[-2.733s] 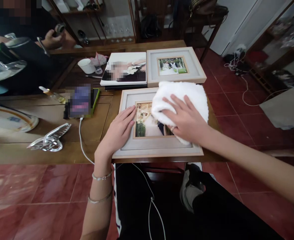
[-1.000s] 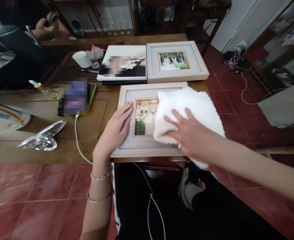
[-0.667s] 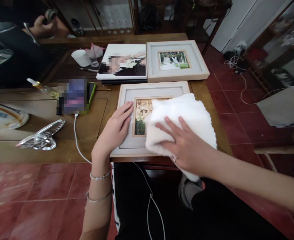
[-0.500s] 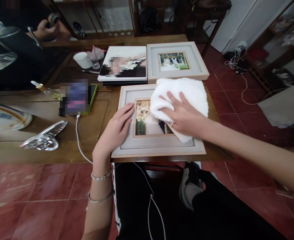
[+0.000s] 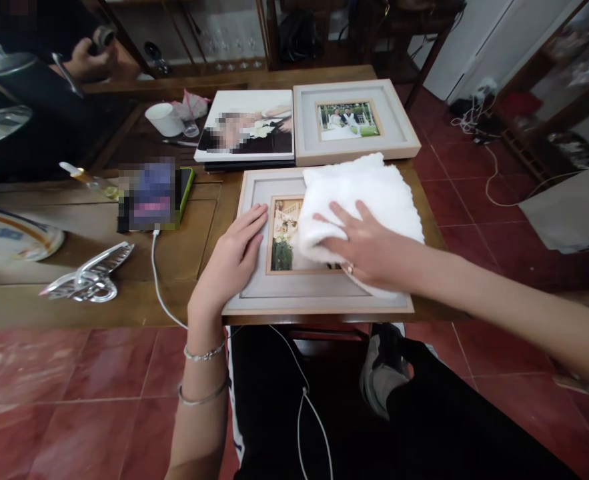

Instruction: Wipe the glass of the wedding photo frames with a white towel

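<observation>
A pale picture frame [image 5: 319, 301] lies flat at the table's front edge, a photo inside it. My left hand [image 5: 231, 257] rests on its left side, fingers stretched out flat and close together. On the right half, my right hand [image 5: 361, 243] presses a white towel [image 5: 374, 190] against the frame, the thumb side tucked into a fold of the cloth. The towel hides the right part of the photo and the frame's upper right corner. Behind it lie a second picture frame [image 5: 399, 130] and a white-edged photo panel [image 5: 247, 107].
Left on the wooden table [image 5: 194, 263] are a silver hair claw [image 5: 91, 273], a phone [image 5: 151, 200] on a white cable [image 5: 159, 287], a dropper bottle [image 5: 91, 181], a white cup [image 5: 164, 120] and a dark kettle [image 5: 24, 87]. Another person's hand [image 5: 91, 60] holds something dark at upper left.
My right hand has slid slightly down with the towel, which now spreads a little wider over the frame's right side. My left hand stays in place.
</observation>
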Motion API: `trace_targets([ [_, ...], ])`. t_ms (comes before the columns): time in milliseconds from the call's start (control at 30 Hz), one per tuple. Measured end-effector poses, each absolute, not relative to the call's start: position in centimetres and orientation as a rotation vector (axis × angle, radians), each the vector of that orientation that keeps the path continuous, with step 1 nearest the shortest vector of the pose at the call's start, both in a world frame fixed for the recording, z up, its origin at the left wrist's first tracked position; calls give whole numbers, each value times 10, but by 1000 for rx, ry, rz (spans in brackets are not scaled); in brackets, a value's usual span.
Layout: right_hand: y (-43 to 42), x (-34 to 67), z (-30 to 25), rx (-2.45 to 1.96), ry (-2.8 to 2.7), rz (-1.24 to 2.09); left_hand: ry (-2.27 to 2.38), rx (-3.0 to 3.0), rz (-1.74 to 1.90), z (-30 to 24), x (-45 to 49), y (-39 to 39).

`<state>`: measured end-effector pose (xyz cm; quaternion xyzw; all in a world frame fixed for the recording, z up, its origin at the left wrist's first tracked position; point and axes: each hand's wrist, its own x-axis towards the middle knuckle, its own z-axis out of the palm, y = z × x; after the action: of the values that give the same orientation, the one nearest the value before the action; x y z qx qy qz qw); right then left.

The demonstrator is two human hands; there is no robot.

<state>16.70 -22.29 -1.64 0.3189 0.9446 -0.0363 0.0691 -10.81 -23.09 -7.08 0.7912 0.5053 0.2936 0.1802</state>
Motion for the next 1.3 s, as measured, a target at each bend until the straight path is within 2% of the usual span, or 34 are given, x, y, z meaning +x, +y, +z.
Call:
trace_targets([
  [200,-302,164,-13,995,2976,-250,1444,2246,812,-71,-107,-231],
  [333,-309,160,-21,1013,3050,-186,1435,2258,812,-71,-108,-231],
  [733,-144,173,-30,1304,2889,46,1394,2252,822,-72,-110,-230],
  [867,-124,176,-29,1276,2948,19,1410,2234,845,-74,-110,-230],
  [967,-148,171,-21,1200,2882,-97,1423,2226,854,-74,-109,-230],
  [1167,-252,163,2,1001,2791,-267,1448,2208,865,-73,-107,-232],
  [1300,-307,161,9,948,2945,-228,1474,2226,842,-74,-108,-232],
])
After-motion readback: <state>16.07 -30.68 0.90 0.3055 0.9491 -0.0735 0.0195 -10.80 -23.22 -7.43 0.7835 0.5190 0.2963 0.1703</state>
